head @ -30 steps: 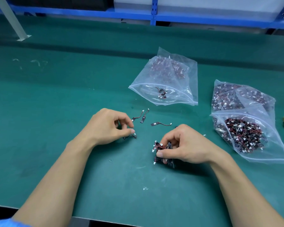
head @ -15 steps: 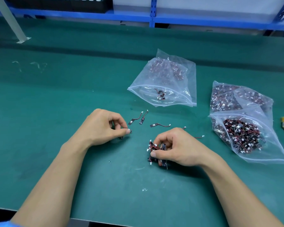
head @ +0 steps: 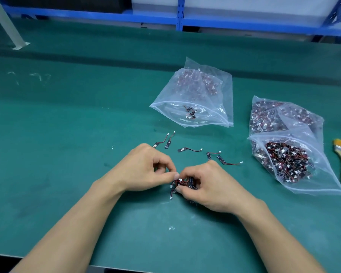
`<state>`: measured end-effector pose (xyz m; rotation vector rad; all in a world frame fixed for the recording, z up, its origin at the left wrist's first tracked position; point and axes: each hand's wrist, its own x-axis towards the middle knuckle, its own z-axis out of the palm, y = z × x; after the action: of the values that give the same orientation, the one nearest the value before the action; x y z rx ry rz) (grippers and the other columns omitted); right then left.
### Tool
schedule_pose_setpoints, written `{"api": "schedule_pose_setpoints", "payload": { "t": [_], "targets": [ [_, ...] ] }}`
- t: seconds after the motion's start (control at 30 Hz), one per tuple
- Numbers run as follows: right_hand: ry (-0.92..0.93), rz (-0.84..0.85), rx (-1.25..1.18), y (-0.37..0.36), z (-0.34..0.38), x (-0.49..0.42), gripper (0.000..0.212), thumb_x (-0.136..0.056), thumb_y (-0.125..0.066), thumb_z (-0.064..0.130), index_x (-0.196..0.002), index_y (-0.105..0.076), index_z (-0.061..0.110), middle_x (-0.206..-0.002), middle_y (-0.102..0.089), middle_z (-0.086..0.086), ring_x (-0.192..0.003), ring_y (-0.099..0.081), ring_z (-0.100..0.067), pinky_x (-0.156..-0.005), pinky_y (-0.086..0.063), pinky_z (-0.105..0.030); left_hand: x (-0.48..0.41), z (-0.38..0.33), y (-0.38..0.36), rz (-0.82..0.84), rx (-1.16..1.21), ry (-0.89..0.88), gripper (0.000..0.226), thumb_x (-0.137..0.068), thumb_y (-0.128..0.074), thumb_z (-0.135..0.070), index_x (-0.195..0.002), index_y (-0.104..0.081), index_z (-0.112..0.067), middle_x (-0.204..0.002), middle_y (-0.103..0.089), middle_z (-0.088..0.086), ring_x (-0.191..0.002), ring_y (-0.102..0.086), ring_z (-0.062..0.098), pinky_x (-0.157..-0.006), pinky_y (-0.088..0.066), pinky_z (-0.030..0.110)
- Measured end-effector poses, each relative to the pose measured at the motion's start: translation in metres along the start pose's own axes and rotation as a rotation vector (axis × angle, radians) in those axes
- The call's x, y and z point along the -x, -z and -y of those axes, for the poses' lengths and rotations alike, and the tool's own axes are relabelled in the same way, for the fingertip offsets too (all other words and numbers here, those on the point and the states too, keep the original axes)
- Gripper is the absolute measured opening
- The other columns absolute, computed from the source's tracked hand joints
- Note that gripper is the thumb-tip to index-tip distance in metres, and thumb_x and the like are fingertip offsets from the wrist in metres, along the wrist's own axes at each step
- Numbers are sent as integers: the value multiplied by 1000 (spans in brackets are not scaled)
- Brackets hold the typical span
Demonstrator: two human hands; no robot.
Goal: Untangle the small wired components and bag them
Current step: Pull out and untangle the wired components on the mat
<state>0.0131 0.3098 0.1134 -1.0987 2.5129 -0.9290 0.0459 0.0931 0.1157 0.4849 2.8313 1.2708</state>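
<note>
The green counter [head: 67, 134] carries everything. Right of the clump, well apart, a full bag [head: 295, 154] gapes open; beyond the clump lies a nearly empty bag [head: 195, 99] with a few components at its mouth. The right hand [head: 211, 186] has its fingers clamped on the clump [head: 180, 185] of tangled wired components; the left hand [head: 146, 166] pinches a wire at the clump's left edge. Just beyond the clump, five loose components [head: 189, 149] lie apart from one another.

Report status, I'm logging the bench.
Left hand pinching at tangled clump. Right hand shut on clump. Five loose pieces on mat. Nothing blocking centre bag.
</note>
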Motion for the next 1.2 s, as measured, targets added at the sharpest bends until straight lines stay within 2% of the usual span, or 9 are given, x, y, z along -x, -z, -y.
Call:
{"api": "schedule_pose_setpoints", "payload": {
  "t": [0.13, 0.27, 0.43, 0.5, 0.57, 0.67, 0.73, 1.0, 1.2],
  "targets": [
    [-26, -10, -55, -2, -2, -2, 11, -85, -73, 34, -93, -76, 27, -53, -55, 10, -52, -48, -12, -53, -37, -18, 1, 1, 3, -44, 49, 16, 12, -81, -71, -28, -70, -73, -22, -44, -38, -6, -46, -29, 10, -49, -28, 18],
    [-28, -13, -106, -1, -3, -4, 8, -86, -72, 31, -91, -76, 26, -60, -67, 6, -51, -50, -16, -54, -45, -25, -1, 1, 3, -129, 78, 5, 13, -80, -70, -22, -67, -69, -25, -45, -34, -8, -47, -26, 9, -49, -27, 16],
    [-44, -20, -226, 1, -5, -3, 13, -81, -83, 33, -89, -78, 23, -56, -65, 7, -44, -39, -7, -49, -34, -17, -3, 3, 3, -202, 90, 70, 13, -79, -66, -25, -67, -67, -21, -51, -45, 3, -48, -30, 7, -49, -28, 15],
    [-55, -7, -208, 3, -7, -3, 12, -84, -80, 33, -86, -77, 23, -62, -69, -1, -48, -45, -11, -54, -45, -29, -3, 5, 5, -230, 97, 92, 12, -79, -66, -24, -67, -66, -22, -51, -44, -4, -48, -31, 7, -49, -29, 15],
    [-77, 9, -209, 4, -7, -3, 10, -86, -78, 31, -82, -75, 22, -65, -71, -3, -57, -59, -26, -63, -53, -39, -4, 6, 6, -269, 102, 112, 13, -78, -65, -24, -66, -65, -22, -51, -43, -8, -47, -31, 6, -49, -29, 15],
    [-82, 28, -195, 5, -8, -3, 12, -87, -77, 26, -77, -72, 21, -63, -72, 7, -55, -62, -20, -59, -52, -32, -4, 9, 9, -321, 128, 138, 14, -79, -64, -23, -64, -63, -22, -51, -41, -11, -46, -30, 6, -48, -28, 13],
    [-98, 43, -203, 7, -9, -3, 13, -88, -75, 24, -77, -72, 18, -62, -72, 10, -54, -63, -17, -57, -51, -27, -4, 11, 10, -327, 108, 151, 15, -79, -63, -25, -64, -63, -21, -51, -40, -11, -46, -30, 6, -48, -28, 14],
    [-144, 38, -210, 11, -11, -3, 16, -88, -75, 27, -75, -73, 19, -63, -71, 0, -63, -62, -32, -64, -53, -42, -2, 20, 14, -274, -54, 189, 16, -77, -62, -35, -67, -66, -23, -48, -43, -10, -48, -35, 9, -58, -32, 26],
    [-153, 34, -220, 11, -11, -3, 19, -89, -75, 29, -72, -71, 21, -62, -72, 6, -59, -61, -26, -59, -50, -34, -2, 20, 13, -227, -177, 215, 25, -83, -68, -47, -66, -67, -28, -47, -46, -13, -52, -42, 10, -59, -34, 26]
  ]
}}
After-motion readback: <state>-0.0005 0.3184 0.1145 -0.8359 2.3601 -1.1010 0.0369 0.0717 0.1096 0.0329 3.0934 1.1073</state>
